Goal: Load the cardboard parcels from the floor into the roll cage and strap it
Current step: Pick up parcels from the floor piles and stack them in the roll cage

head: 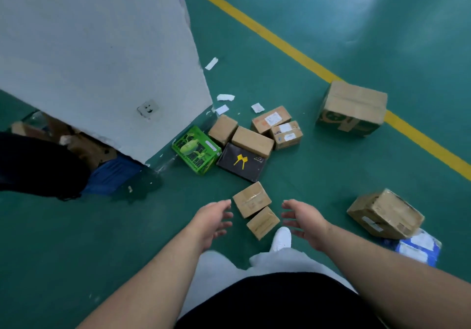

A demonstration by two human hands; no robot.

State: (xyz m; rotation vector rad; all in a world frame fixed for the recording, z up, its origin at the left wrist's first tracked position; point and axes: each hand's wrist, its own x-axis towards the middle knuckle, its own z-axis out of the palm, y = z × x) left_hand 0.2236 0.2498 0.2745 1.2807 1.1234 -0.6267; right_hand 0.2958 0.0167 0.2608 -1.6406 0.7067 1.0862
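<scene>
Matt cardboard parcels (251, 199) — glossy floor (331, 170).
</scene>
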